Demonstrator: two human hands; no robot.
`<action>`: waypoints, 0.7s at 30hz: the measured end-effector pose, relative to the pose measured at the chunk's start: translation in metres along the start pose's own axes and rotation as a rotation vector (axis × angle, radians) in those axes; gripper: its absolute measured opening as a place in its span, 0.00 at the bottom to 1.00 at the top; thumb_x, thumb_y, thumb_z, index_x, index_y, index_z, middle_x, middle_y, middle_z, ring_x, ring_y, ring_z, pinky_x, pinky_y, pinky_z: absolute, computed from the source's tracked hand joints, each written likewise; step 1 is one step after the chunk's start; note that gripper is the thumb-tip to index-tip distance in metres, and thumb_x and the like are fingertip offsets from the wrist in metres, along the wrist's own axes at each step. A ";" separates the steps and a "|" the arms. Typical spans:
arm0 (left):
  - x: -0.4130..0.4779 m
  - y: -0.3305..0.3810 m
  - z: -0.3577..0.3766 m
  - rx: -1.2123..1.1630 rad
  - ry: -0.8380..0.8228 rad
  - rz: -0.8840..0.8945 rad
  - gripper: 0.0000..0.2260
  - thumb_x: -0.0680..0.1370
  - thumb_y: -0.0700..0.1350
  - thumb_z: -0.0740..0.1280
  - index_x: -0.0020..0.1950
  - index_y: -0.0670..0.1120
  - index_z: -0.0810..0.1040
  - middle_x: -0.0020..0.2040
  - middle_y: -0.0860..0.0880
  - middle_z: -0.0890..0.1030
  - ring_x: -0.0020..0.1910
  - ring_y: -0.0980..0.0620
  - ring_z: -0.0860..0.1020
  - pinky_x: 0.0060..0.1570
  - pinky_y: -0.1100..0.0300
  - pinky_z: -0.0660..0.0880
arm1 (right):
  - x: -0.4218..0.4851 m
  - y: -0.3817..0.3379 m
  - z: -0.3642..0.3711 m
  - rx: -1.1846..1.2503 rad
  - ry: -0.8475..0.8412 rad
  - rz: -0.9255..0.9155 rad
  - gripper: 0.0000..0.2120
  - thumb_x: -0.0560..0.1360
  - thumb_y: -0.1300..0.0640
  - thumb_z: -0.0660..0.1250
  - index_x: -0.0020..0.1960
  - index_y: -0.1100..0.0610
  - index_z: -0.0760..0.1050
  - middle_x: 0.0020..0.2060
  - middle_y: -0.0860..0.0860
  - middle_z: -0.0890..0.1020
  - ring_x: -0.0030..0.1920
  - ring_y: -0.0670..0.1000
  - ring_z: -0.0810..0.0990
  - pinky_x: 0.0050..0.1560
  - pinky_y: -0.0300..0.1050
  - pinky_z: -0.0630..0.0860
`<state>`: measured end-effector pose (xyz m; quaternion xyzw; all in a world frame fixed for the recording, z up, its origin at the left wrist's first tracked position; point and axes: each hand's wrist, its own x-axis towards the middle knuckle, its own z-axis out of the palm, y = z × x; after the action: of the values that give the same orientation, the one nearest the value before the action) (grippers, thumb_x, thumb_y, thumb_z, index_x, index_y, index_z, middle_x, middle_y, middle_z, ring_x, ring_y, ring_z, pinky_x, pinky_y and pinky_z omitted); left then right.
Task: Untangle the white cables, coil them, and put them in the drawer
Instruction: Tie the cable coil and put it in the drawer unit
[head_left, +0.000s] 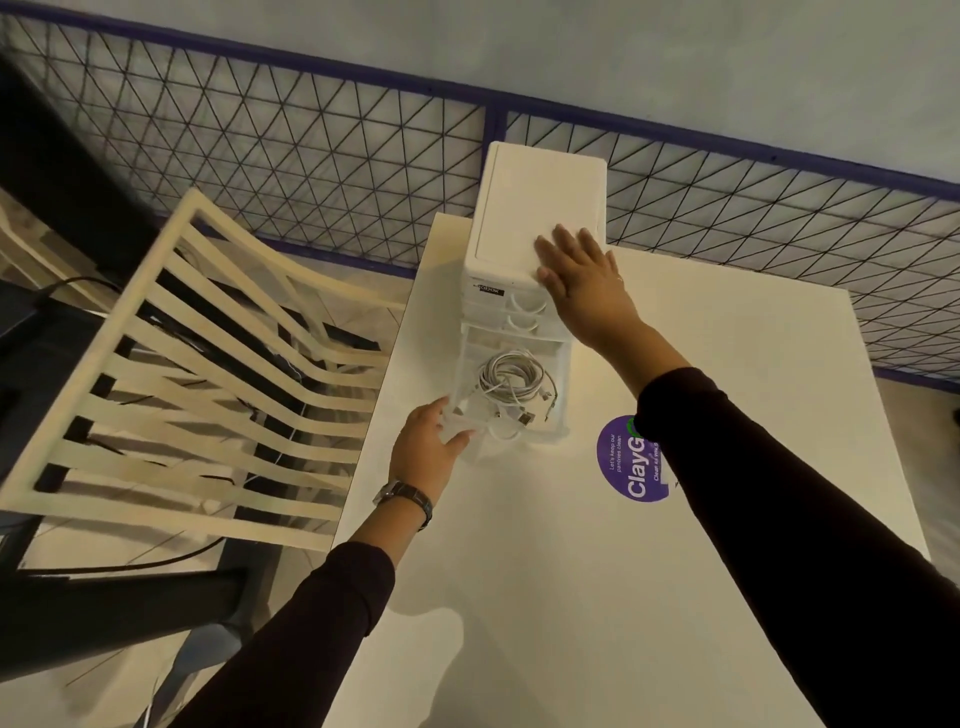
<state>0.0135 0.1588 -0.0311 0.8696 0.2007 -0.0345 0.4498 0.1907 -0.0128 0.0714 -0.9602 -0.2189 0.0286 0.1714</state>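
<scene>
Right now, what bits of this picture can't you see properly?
Head view:
Purple sticker: the right sleeve hides part of its wording.
White cables in the open drawer: loops overlap, so their number cannot be counted.
Drawer's front corner: covered by the left hand gripping it.
Two upper drawers: shut, contents unseen.
Drawer unit top: partly under the flat right hand.

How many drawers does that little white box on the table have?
3. An upper shut drawer and a lower shut drawer sit near the top; the open drawer below them holds the white cables. The right hand covers part of the front, so more may be hidden.
</scene>
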 end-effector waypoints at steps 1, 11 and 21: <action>0.002 -0.001 0.001 -0.016 0.020 -0.001 0.22 0.74 0.46 0.70 0.67 0.46 0.71 0.61 0.46 0.76 0.54 0.49 0.77 0.52 0.57 0.75 | -0.001 -0.001 0.001 -0.009 0.010 0.002 0.23 0.82 0.45 0.46 0.76 0.48 0.55 0.77 0.50 0.53 0.77 0.55 0.45 0.75 0.58 0.42; 0.042 0.001 -0.005 -0.017 0.060 0.011 0.15 0.71 0.49 0.73 0.55 0.44 0.83 0.46 0.45 0.84 0.45 0.48 0.80 0.48 0.57 0.77 | 0.000 0.000 0.005 -0.014 0.050 -0.007 0.22 0.82 0.46 0.47 0.75 0.48 0.57 0.77 0.51 0.55 0.77 0.55 0.46 0.74 0.56 0.40; 0.094 0.033 -0.001 0.008 0.077 0.009 0.21 0.72 0.50 0.72 0.62 0.42 0.77 0.57 0.43 0.81 0.53 0.45 0.80 0.55 0.51 0.76 | 0.001 0.003 0.007 0.007 0.059 -0.010 0.23 0.82 0.45 0.47 0.75 0.47 0.56 0.77 0.49 0.54 0.77 0.54 0.45 0.74 0.53 0.39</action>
<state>0.1120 0.1725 -0.0274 0.8731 0.2137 0.0004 0.4383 0.1915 -0.0129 0.0638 -0.9589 -0.2182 0.0004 0.1812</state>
